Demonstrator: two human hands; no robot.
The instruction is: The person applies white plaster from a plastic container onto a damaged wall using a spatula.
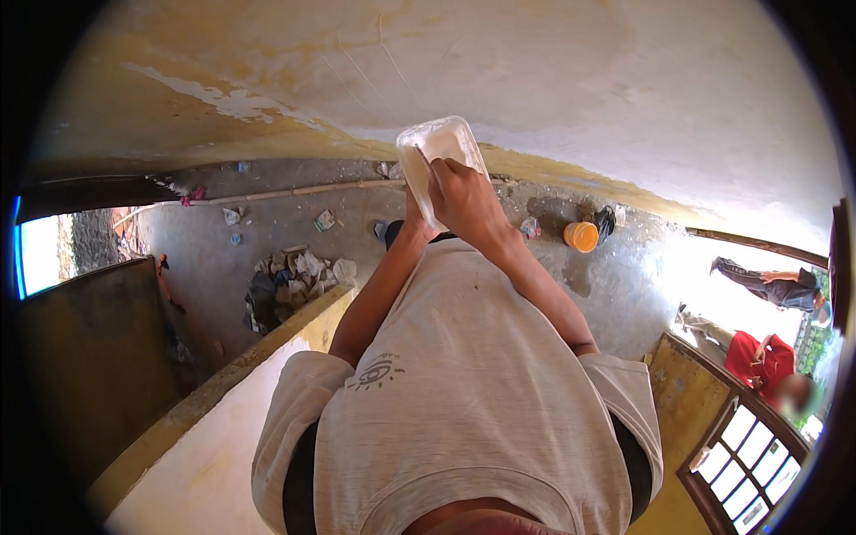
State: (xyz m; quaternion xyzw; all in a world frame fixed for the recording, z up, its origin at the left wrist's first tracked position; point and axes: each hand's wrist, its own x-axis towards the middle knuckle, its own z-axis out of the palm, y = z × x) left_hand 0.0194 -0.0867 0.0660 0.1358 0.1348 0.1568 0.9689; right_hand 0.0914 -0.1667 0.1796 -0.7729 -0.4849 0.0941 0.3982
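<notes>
White tray (pixel 413 183) stands at the centre, in front of the person's body. A patchy wall (pixel 624 98) fills the far side. Grey floor (pixel 276 223) stretches beneath, with a rubbish heap (pixel 303 278) at left and an orange bucket (pixel 572 236) at right. The left hand (pixel 413 214) meets the tray's left side, its grip hidden; I cannot tell. The right hand (pixel 468 203) is clenched round a thin tool (pixel 422 157).

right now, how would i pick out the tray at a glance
Start at the big pale wall filling the top of the view and drop to its lower edge, above the pale shirt. There, mid-picture, the right hand reaches over a white tray. Its rounded rectangular shape sets it apart from the round orange bucket farther right.
</notes>
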